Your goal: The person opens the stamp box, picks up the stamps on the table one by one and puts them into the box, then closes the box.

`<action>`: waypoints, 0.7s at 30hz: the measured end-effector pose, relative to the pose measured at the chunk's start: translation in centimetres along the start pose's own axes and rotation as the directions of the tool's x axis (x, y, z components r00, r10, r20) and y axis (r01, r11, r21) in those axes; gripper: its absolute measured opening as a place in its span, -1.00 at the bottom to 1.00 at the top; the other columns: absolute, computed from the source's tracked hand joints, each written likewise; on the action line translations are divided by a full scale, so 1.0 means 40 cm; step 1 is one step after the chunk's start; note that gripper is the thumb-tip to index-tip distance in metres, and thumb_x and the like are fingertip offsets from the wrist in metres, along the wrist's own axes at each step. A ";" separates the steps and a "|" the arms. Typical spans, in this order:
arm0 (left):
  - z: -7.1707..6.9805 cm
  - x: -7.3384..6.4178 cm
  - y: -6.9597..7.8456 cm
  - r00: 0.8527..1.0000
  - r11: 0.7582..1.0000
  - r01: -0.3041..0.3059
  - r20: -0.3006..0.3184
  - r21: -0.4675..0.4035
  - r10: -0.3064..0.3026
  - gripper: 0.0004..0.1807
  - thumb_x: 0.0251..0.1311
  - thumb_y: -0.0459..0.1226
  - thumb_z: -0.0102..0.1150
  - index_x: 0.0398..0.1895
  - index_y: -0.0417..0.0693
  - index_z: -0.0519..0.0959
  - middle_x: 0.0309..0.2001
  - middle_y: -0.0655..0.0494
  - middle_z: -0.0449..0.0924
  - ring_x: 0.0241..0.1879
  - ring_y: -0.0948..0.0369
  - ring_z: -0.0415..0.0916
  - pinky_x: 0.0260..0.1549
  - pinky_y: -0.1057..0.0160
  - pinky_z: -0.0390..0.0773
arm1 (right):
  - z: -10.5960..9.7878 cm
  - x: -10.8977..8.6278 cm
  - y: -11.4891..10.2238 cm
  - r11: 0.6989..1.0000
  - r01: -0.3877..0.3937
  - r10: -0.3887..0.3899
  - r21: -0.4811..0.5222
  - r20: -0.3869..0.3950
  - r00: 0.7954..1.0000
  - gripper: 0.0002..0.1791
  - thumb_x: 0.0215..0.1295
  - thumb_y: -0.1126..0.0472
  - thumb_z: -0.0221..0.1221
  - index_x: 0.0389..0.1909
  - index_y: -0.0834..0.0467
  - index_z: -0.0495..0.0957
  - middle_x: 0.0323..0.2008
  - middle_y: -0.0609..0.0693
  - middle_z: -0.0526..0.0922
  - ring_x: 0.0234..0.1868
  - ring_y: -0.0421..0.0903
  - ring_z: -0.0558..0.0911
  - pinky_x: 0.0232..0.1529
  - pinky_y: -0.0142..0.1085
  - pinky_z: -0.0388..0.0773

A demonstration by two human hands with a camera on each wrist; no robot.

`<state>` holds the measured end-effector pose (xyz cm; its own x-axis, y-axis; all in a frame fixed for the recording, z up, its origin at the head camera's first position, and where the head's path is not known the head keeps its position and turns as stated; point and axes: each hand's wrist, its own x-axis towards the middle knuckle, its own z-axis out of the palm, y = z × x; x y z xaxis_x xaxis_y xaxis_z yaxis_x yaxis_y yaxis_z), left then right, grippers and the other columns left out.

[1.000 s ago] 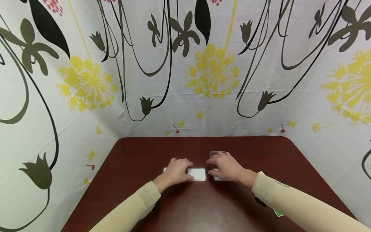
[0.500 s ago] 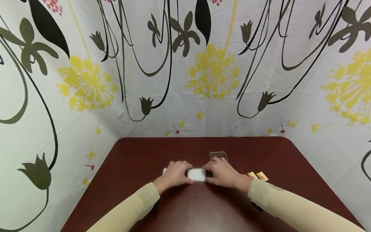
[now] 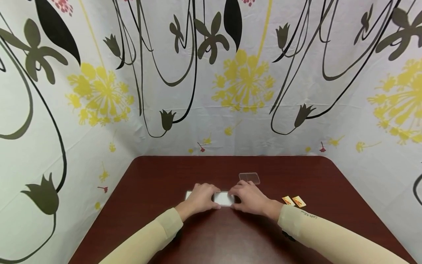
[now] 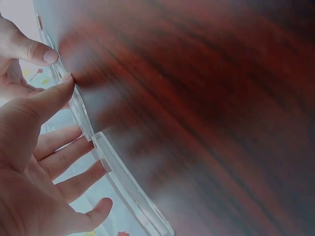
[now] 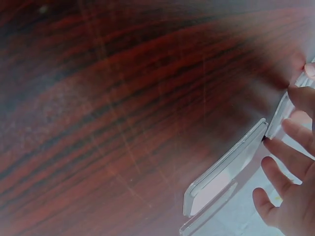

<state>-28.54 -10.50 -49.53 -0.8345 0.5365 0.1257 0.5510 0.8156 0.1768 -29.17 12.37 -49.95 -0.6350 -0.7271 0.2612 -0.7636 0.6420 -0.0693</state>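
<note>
A flat, clear plastic case (image 3: 224, 199) with a white inside lies on the table between my hands. My left hand (image 3: 200, 197) grips its left end, thumb on the near edge and fingers on the far edge. At the other end, my right hand (image 3: 250, 198) holds it the same way. A second clear case (image 4: 133, 189) lies under the left hand, its end close to the middle one. Below the right hand, another clear case (image 5: 226, 167) sits in line with the middle case; it is mostly hidden in the head view.
A transparent plastic lid (image 3: 249, 178) lies just beyond my right hand. Two small orange-and-yellow cards (image 3: 299, 201) rest to the right, above my sleeve. The dark red wooden table (image 3: 211, 234) ends at a flower-patterned curtain (image 3: 230, 132).
My right hand has moved left from the right-hand case to the middle case and taken hold of its end. The left hand stays put. The lid and cards show more fully.
</note>
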 end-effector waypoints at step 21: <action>0.014 -0.002 0.031 0.998 0.983 -0.045 -0.033 0.180 0.052 -0.64 -0.10 0.07 0.31 -0.30 0.09 0.61 -0.26 0.23 0.50 -0.21 0.18 0.39 -0.15 -0.01 0.27 | -0.004 0.009 -0.008 1.000 -0.013 0.013 -0.014 0.012 1.000 -0.70 -0.06 -0.09 0.33 -0.28 -0.10 0.60 -0.19 -0.20 0.57 -0.13 -0.16 0.41 -0.23 -0.11 0.33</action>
<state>-27.79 -9.40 -49.87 -0.8039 0.5710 0.1665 0.5780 0.8160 -0.0077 -29.16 11.93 -49.69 -0.6462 -0.7214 0.2489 -0.7536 0.6546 -0.0595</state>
